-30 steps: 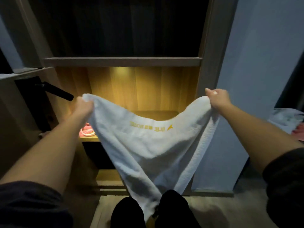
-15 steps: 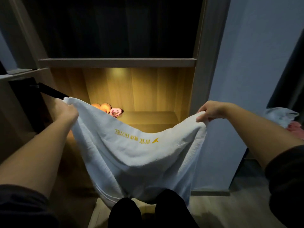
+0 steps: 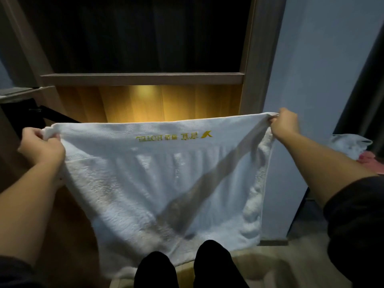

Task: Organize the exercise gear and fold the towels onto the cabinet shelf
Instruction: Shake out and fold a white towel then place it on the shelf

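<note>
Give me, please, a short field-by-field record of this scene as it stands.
towel: white towel, spread wide, hanging before the cabinet
left hand: grips the upper left corner
right hand: grips the upper right corner
lettering: yellow, near the top edge, reads mirrored
compartment: lit wooden compartment behind the towel
far right: another pale cloth, crumpled

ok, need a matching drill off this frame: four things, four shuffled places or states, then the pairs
Things:
1. left hand
2. right hand
3. towel
4. lettering

Places or states:
A. yellow, just below the towel's top edge
B. grips the towel's right top corner
C. white, spread between both hands
D. grips the towel's left top corner

Pairs: 1-D, 2-B, 3-C, 4-A
</note>
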`<act>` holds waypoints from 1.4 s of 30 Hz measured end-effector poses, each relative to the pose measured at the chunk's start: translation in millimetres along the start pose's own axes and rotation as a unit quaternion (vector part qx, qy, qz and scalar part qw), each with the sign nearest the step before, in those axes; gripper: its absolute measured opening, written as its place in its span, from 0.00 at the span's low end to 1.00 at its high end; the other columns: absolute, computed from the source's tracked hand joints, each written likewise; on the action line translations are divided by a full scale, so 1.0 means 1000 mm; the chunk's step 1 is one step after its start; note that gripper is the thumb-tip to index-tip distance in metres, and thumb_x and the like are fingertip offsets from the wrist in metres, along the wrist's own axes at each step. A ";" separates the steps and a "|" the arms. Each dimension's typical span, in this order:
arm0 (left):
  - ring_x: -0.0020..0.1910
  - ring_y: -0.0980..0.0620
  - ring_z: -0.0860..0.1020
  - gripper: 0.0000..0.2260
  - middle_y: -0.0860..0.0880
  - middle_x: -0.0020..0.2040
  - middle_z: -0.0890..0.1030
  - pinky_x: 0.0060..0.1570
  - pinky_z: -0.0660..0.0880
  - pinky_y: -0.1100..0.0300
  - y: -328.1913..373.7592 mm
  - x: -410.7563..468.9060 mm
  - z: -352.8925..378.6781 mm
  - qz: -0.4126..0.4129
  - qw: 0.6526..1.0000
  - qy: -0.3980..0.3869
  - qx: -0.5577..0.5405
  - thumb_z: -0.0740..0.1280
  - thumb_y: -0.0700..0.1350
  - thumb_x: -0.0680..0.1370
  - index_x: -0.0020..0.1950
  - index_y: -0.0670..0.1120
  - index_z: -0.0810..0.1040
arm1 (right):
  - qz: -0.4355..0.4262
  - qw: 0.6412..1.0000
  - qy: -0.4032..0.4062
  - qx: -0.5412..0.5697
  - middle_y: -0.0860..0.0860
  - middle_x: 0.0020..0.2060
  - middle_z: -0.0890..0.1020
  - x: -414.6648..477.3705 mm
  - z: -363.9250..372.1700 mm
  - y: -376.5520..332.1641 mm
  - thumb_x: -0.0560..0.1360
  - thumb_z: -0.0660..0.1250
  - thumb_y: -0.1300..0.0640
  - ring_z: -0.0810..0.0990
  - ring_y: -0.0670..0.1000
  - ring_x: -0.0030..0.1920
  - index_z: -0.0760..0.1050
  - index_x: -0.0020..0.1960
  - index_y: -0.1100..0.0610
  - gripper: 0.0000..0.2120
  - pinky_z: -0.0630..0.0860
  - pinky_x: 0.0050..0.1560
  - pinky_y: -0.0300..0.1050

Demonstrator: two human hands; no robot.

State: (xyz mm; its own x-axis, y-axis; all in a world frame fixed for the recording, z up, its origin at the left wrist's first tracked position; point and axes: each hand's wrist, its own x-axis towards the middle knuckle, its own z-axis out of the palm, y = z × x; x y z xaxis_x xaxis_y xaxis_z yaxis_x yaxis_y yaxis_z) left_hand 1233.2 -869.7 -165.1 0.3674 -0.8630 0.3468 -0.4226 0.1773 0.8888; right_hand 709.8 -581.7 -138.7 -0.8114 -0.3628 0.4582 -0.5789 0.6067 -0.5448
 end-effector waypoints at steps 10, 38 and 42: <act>0.57 0.35 0.76 0.09 0.39 0.54 0.77 0.58 0.71 0.43 0.006 0.003 -0.007 0.042 0.999 -0.003 0.031 0.65 0.42 0.77 0.52 0.49 0.67 | 0.080 0.993 -0.017 0.084 0.64 0.46 0.80 0.003 0.003 0.005 0.76 0.66 0.56 0.79 0.62 0.47 0.78 0.49 0.65 0.11 0.70 0.43 0.47; 0.47 0.55 0.84 0.12 0.54 0.42 0.86 0.45 0.78 0.60 0.038 -0.040 -0.086 -0.174 0.818 -0.083 -0.542 0.61 0.54 0.79 0.52 0.52 0.83 | 0.096 0.646 -0.171 0.738 0.50 0.41 0.84 -0.043 -0.074 -0.013 0.82 0.60 0.46 0.83 0.48 0.43 0.78 0.45 0.52 0.13 0.83 0.45 0.46; 0.31 0.55 0.78 0.16 0.52 0.32 0.79 0.40 0.72 0.59 0.090 -0.098 -0.071 -0.151 0.768 -0.207 -0.587 0.54 0.54 0.83 0.42 0.49 0.74 | 0.063 0.557 -0.280 0.780 0.47 0.28 0.80 -0.089 -0.078 -0.063 0.83 0.52 0.49 0.81 0.45 0.30 0.80 0.30 0.52 0.28 0.79 0.34 0.37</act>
State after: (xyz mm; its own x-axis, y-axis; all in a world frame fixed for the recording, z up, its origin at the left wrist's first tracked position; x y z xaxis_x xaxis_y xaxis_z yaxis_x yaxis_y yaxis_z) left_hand 1217.6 -735.5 -97.7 -0.0954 -0.9819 0.1634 0.7576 0.0349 0.6518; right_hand 824.5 -532.4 -90.8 -0.4981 -0.8153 0.2953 0.4734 -0.5410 -0.6951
